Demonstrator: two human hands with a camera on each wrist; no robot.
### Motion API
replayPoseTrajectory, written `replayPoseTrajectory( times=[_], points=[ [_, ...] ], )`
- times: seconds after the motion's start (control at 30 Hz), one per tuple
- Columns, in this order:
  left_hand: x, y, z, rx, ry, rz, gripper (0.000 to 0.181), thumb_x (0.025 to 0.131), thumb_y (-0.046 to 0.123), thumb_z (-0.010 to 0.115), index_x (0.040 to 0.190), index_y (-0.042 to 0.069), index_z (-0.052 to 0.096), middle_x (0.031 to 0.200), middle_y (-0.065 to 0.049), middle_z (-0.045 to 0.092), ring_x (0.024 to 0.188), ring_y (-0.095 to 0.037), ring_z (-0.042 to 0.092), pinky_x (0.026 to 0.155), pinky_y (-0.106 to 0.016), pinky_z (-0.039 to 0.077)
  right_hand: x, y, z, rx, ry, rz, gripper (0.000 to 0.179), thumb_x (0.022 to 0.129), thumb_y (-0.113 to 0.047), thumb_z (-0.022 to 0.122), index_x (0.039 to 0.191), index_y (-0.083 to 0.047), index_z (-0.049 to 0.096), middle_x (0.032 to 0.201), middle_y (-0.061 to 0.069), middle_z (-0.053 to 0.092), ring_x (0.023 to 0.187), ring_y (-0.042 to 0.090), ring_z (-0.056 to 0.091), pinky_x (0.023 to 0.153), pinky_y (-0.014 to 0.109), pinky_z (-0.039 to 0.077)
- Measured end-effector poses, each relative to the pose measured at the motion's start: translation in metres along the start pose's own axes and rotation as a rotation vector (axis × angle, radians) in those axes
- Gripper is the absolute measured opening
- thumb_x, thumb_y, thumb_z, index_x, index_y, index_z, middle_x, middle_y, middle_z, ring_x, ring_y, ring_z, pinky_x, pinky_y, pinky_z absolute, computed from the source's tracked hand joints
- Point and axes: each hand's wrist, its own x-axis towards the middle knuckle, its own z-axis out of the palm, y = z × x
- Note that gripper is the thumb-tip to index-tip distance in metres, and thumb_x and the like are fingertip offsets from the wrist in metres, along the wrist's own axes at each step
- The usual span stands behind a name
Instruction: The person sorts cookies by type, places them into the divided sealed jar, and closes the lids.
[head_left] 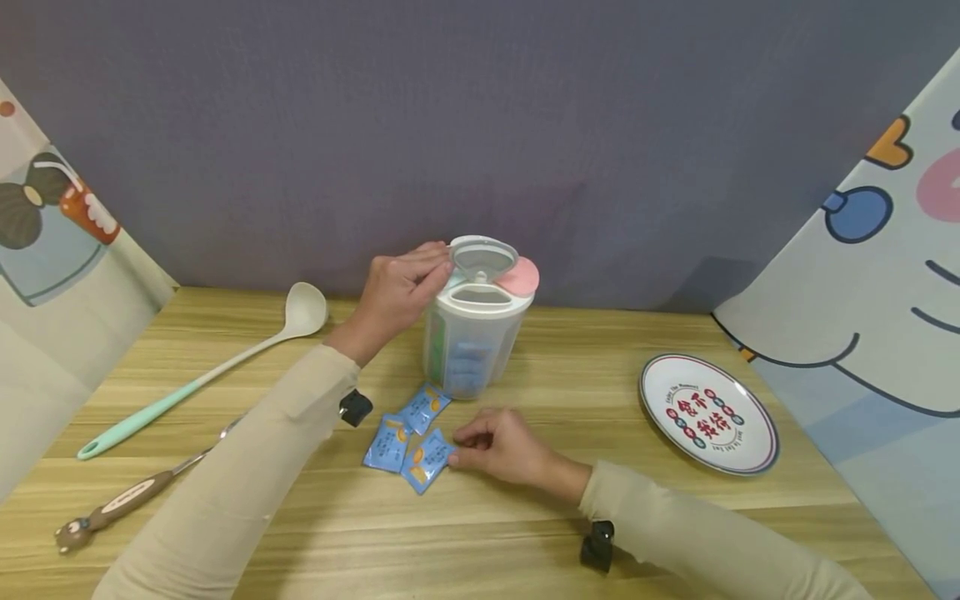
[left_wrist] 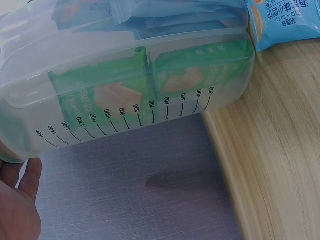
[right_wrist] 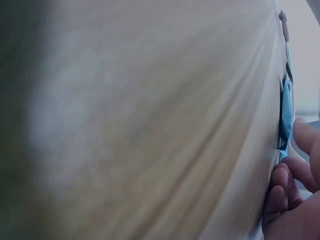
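Note:
A clear plastic storage container [head_left: 480,333] stands by the back wall with one lid flap [head_left: 483,257] raised and a pink flap [head_left: 519,277] lying down. Blue and green packets [left_wrist: 107,92] show through its walls. My left hand [head_left: 401,287] touches the left side of its lid, fingers fairly straight. Two blue snack packets [head_left: 387,443] lie in front of the container, along with a third blue packet [head_left: 427,461]. At that third packet's right edge, my right hand [head_left: 506,446] pinches the corner with thumb and fingers; the fingertips [right_wrist: 282,175] partly hide the contact.
To the left lie a white ladle [head_left: 303,310] with a mint handle and a utensil with a brown bear handle [head_left: 123,504], its far end hidden by the left sleeve. A printed plate [head_left: 708,414] sits at the right. A grey wall [head_left: 480,125] bounds the table's back.

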Motion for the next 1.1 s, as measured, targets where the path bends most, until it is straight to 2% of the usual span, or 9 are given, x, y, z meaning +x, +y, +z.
replayPoseTrajectory(
  times=[0.17,0.37,0.53,0.73,0.9,1.1],
  points=[
    [0.0,0.0,0.0,-0.004,0.005,0.002,0.017,0.089,0.007,0.063,0.1,-0.001,0.073,0.107,-0.019,0.065,0.105,-0.027,0.062,0.095,-0.029,0.046,0.0,-0.003,0.002,-0.04,0.0,-0.014,0.022,0.073,-0.013,0.083,0.086,0.002,0.073,0.075,0.0,0.065,0.063,0.002,0.053,0.054,0.02,0.051],
    [-0.001,0.0,0.0,0.003,0.003,0.001,0.016,0.089,0.006,0.063,0.1,-0.001,0.073,0.107,-0.019,0.065,0.104,-0.027,0.063,0.094,-0.031,0.047,0.0,-0.009,0.006,-0.102,0.051,-0.005,0.024,0.07,-0.017,0.085,0.083,0.0,0.074,0.074,0.002,0.064,0.063,0.003,0.054,0.055,0.018,0.05],
    [-0.001,-0.001,0.0,-0.005,0.001,-0.003,0.017,0.089,0.007,0.064,0.101,0.0,0.072,0.108,-0.018,0.065,0.105,-0.026,0.062,0.094,-0.031,0.047,-0.001,-0.009,0.009,-0.122,0.084,-0.005,0.023,0.069,-0.018,0.086,0.08,-0.002,0.073,0.072,0.0,0.063,0.062,0.003,0.053,0.055,0.018,0.049],
    [-0.001,0.001,0.0,-0.01,0.01,0.01,0.016,0.088,0.007,0.064,0.1,0.0,0.073,0.109,-0.016,0.065,0.105,-0.026,0.062,0.094,-0.03,0.047,-0.002,-0.008,0.01,-0.112,0.086,0.008,0.021,0.069,-0.016,0.085,0.08,-0.003,0.072,0.072,-0.001,0.062,0.062,0.004,0.053,0.055,0.019,0.049],
    [-0.001,0.0,0.0,-0.009,0.015,0.008,0.016,0.088,0.007,0.064,0.1,-0.001,0.073,0.108,-0.017,0.065,0.105,-0.026,0.062,0.094,-0.03,0.047,-0.002,-0.008,0.011,-0.09,0.073,0.052,0.021,0.069,-0.015,0.085,0.08,-0.005,0.07,0.074,-0.001,0.062,0.064,0.006,0.054,0.057,0.02,0.05],
    [-0.001,0.0,0.0,0.002,0.014,0.004,0.016,0.089,0.007,0.064,0.1,0.0,0.072,0.108,-0.017,0.065,0.105,-0.026,0.062,0.095,-0.03,0.047,-0.001,-0.009,0.011,-0.036,0.036,0.143,0.023,0.069,-0.016,0.083,0.08,-0.007,0.066,0.075,-0.004,0.059,0.064,0.006,0.053,0.056,0.022,0.049]
  ],
)
